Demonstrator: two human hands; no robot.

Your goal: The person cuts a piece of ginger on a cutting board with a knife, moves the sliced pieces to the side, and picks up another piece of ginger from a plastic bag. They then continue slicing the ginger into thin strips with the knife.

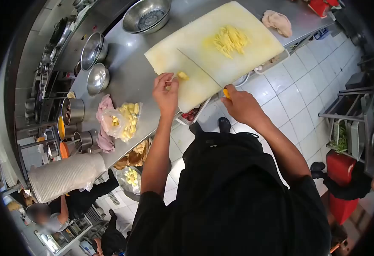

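My right hand (242, 104) is wrapped round the yellow handle of a kitchen knife (202, 69), whose long thin blade lies across the large cutting board (255, 55). At the board's near left edge, my left hand (166, 94) has loosely curled fingers, a little apart, holding nothing I can see. Just beside its fingertips sits a small yellow piece (182, 76) that looks like peeled ginger. A heap of thin yellow strips (231, 41) lies on the far right part of the board, beyond the knife.
Left of the board stand metal bowls (98, 79) and a clear bag of peeled yellow pieces (130, 121). A pale cloth (277, 23) lies past the board's right end. Stacked white containers (67, 177) are at lower left. Other people are at lower left and right.
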